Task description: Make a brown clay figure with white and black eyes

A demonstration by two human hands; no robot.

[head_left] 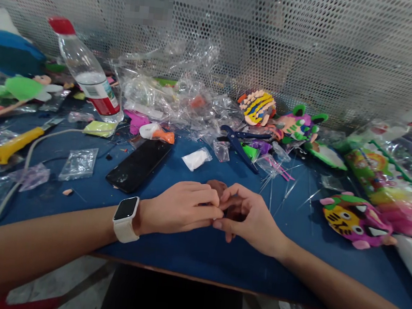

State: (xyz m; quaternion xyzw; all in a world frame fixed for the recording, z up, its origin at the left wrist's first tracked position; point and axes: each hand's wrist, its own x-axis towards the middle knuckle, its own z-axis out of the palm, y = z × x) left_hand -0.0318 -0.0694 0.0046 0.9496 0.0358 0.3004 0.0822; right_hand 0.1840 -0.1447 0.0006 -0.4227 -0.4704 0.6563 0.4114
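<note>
Left hand (181, 206) and right hand (252, 219) meet near the front edge of the blue worktop (189, 252), both closed on a small brown piece (217, 186) held between them. The fingertips of the two hands touch or nearly touch, and the fingers hide much of the piece, so its full shape cannot be made out; brown shows above the fingertips and again below, by the right thumb. A watch (126, 218) with a pale strap sits on the left wrist.

Just beyond the left hand a black phone (139, 165) lies at a slant, with a crumpled white packet (196, 159) to its right. Farther back lie dark blue pliers (241, 148), near a yellow-striped figure (257, 107). Clear plastic wrapping (183, 91) is heaped along the perforated panel (312, 38). To the left, a red-capped bottle (89, 75) stands behind a yellow-handled tool (15, 146). Well to the right of the hands lies a purple and orange animal face (356, 220).
</note>
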